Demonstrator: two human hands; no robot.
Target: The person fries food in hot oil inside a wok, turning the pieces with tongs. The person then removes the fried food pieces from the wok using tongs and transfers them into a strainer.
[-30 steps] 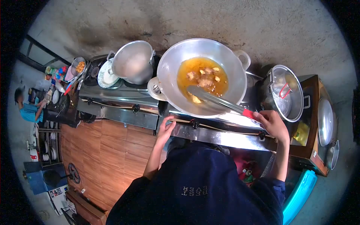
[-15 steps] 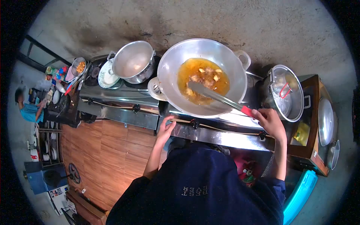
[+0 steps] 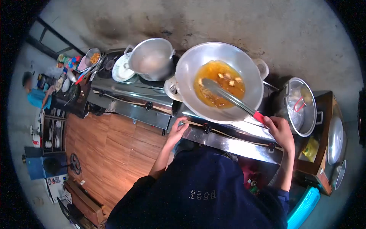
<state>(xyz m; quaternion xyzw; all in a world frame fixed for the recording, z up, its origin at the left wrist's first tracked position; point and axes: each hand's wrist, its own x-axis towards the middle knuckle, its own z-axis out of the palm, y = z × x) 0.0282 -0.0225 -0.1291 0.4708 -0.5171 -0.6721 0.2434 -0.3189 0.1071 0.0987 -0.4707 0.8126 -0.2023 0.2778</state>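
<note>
My right hand (image 3: 281, 133) is closed round the red grip of metal tongs (image 3: 236, 101), which slant down to the left into a large two-handled wok (image 3: 217, 114). Their tips reach the amber oil (image 3: 225, 97), where several browned pieces of food (image 3: 230, 79) lie. At the stove's front edge, my left hand (image 3: 176, 131) has its thumb and fingers curled about the left end of the thin gas pipe (image 3: 194, 124). The wok stands on the metal stove (image 3: 238, 143).
Left of the wok stand a steaming pot (image 3: 151, 57) and a patterned lid (image 3: 122, 70). On the right, a deep pot (image 3: 305, 129) holds a red-handled utensil, near a wooden cabinet (image 3: 322, 149). A strainer of orange food (image 3: 92, 57) and another person (image 3: 38, 97) are farther left.
The view has shifted, so the wok and pots appear farther right. The tongs' tips have moved within the oil among the food pieces. Both hands keep their holds.
</note>
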